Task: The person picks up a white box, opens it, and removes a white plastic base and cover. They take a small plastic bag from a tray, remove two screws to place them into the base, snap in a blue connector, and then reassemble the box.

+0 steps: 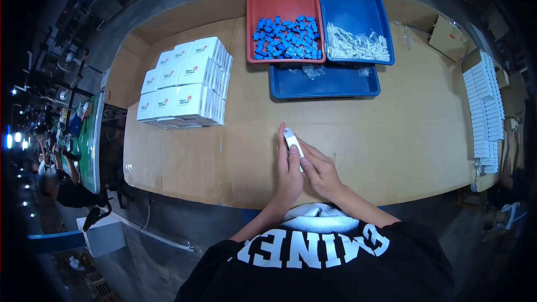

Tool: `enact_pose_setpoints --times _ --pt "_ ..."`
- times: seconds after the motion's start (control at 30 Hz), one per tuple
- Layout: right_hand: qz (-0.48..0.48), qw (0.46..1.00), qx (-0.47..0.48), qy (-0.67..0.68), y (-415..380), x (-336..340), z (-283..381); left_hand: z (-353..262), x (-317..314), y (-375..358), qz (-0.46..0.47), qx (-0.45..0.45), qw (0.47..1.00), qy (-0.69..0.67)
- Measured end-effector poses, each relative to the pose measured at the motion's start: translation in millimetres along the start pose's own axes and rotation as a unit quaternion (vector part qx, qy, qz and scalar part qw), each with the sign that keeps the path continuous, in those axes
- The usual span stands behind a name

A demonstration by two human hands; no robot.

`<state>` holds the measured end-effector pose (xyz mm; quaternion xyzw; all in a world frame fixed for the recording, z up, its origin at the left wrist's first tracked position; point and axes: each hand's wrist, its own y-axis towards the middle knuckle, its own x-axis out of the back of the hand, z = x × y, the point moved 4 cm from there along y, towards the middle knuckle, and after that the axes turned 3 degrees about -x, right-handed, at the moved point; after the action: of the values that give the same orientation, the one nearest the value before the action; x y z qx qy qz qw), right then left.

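Between my palms, over the near middle of the cardboard-covered table, is a slim white piece (292,138) seen nearly edge-on. My left hand (288,174) presses against its left side, with the thumb over the top. From the right, my right hand (323,174) closes around its lower part, thumb near its near end. Fingers hide much of the piece, so its exact kind cannot be made out. Farther left stands a stack of white printed boxes (179,81).
At the back, a red tray (282,0) contains blue plastic pieces (288,38), and a blue tray (352,3) contains white sticks (358,43). Another blue tray (324,85) sits before them. White pieces (484,112) line the right edge. A person (64,184) is at far left.
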<state>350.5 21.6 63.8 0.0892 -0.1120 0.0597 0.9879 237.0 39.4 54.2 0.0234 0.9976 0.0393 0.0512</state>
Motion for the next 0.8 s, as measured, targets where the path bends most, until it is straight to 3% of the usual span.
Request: enact_pose_setpoints --times 0.1,0.27,0.8 --pt "-0.016 0.998 0.045 -0.034 1.2 -0.4 3.7 5.0 0.1 -2.2 0.002 -0.001 0.998 -0.064" --pt "-0.038 0.994 0.085 -0.051 -1.6 -1.3 4.3 4.8 3.0 -6.4 0.014 -0.001 0.999 -0.03" --pt "-0.043 0.991 0.109 -0.067 -3.9 -6.4 11.5 -1.6 2.9 -13.2 0.007 -0.017 0.999 -0.042"
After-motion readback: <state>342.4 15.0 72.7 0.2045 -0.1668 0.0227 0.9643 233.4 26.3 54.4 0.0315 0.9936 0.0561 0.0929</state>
